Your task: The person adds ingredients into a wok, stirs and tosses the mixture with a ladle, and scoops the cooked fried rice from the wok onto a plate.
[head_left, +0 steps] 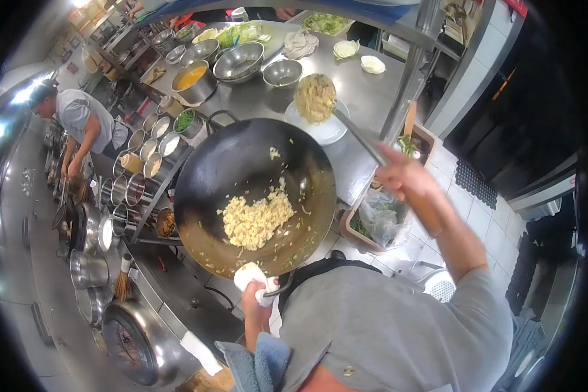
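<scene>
My left hand (pixel 257 312) is closed around a folded white cloth (pixel 249 276) at the near handle of a big dark wok (pixel 219 153). A heap of fried rice (pixel 258 219) lies in the wok, with stray grains up its wall. My right hand (pixel 408 175), slightly blurred, grips the metal handle of a ladle (pixel 361 138). The ladle's bowl is heaped with rice (pixel 315 98) and is over the far side of a white plate (pixel 325 133). The plate rests on the steel counter beyond the wok; the ladle and wok partly cover it.
Steel bowls (pixel 239 61) and a pot of orange liquid (pixel 193 80) stand on the counter (pixel 353 81). Ingredient tins (pixel 170 144) line the left side. A bin with a plastic bag (pixel 379 212) sits at right. Another person (pixel 85 121) works at far left.
</scene>
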Motion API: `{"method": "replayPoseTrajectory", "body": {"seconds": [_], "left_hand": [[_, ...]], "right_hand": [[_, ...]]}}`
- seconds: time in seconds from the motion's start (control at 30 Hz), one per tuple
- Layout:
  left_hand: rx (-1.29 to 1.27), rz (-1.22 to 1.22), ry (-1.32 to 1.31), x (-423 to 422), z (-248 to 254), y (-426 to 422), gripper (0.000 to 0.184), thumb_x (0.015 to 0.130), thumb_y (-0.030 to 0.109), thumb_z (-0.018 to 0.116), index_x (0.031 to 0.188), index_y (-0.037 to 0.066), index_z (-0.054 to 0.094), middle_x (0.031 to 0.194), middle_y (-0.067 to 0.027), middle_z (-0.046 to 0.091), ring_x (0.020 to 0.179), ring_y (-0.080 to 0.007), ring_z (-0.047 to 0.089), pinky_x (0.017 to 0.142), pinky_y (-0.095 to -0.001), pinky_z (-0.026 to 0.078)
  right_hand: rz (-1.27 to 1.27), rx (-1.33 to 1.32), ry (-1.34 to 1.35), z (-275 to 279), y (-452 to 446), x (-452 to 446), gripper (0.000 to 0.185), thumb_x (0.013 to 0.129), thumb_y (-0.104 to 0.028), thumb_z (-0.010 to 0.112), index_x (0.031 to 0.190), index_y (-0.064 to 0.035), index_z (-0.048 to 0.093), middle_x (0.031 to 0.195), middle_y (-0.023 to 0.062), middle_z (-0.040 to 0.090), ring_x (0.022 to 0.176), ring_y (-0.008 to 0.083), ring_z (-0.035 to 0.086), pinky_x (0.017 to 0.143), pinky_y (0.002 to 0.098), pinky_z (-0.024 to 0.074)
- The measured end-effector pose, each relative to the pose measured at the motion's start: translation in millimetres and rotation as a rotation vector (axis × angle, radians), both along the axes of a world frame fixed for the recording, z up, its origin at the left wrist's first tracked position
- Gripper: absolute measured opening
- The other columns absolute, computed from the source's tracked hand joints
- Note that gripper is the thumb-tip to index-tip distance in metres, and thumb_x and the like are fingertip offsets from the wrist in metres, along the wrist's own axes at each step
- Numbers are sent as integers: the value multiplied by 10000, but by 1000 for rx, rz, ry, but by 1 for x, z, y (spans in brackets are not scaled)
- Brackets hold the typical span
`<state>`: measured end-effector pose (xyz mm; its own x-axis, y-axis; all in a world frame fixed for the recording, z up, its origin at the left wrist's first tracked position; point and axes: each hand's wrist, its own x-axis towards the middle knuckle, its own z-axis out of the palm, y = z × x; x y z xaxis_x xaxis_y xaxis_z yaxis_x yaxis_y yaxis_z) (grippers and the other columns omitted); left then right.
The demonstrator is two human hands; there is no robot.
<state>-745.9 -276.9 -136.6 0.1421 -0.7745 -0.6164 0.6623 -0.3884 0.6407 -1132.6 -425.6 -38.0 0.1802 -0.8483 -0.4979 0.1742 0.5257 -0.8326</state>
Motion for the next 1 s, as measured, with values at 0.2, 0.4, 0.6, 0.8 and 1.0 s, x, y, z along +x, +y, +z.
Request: {"method": "replayPoseTrajectory", "body": {"seconds": [0.2,0.4,0.6,0.8,1.0], "left_hand": [[63,55,1,12,-5,9,344,679,42,487,1021,15,508,874,-124,587,719,-274,603,598,-369,519],[58,129,-49,4,1,14,347,673,68,490,1017,20,495,854,-134,587,666,-282,602,530,-351,501],[103,204,-25,26,15,4,342,668,46,492,1007,5,501,909,-134,575,750,-282,596,606,-361,511],[146,274,-17,104,30,9,329,671,48,489,997,7,504,906,-134,579,727,-286,601,597,-358,506],[171,287,52,246,42,39,326,675,58,500,998,16,491,877,-145,578,684,-295,604,537,-351,501]], "right_hand": [[56,-280,723,-102,2,15,714,777,-67,562,1425,-85,259,718,209,574,626,294,589,557,381,474],[30,-680,954,-157,-2,-6,735,746,11,564,1413,-137,292,1057,303,562,934,451,561,822,466,441],[107,-636,858,-143,-34,22,740,759,8,586,1419,-142,286,1060,291,572,997,431,552,857,429,433],[180,-431,718,-111,-73,100,728,746,5,606,1408,-99,321,1257,234,511,1177,314,501,987,343,361],[158,-585,812,-91,-41,244,735,765,-34,596,1423,-141,287,960,315,585,943,439,568,849,386,429]]}}
